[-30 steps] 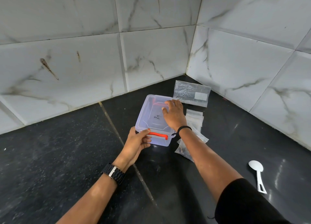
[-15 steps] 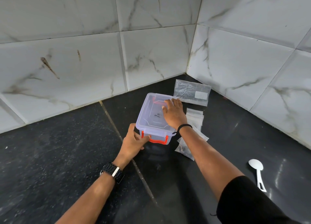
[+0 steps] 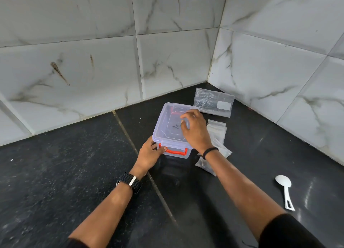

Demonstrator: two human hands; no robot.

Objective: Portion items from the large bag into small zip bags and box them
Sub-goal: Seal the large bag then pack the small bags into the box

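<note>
Box (image 3: pixel 172 128) on the counter (image 3: pixel 55 173) near the wall corner. Behind it to the right, large bag (image 3: pixel 214 104); just right of it, small zip bags (image 3: pixel 216 129). Spoon (image 3: pixel 284 190) well apart, right and nearer. Left hand (image 3: pixel 149 155) at the box's near-left corner, right hand (image 3: pixel 193 130) over its lid.

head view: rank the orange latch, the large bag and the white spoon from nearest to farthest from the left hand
From the left hand:
1. Orange latch, on the box's near end, right at the fingertips.
2. Large bag, behind the box in the wall corner.
3. White spoon, far off to the right on the dark counter.
</note>
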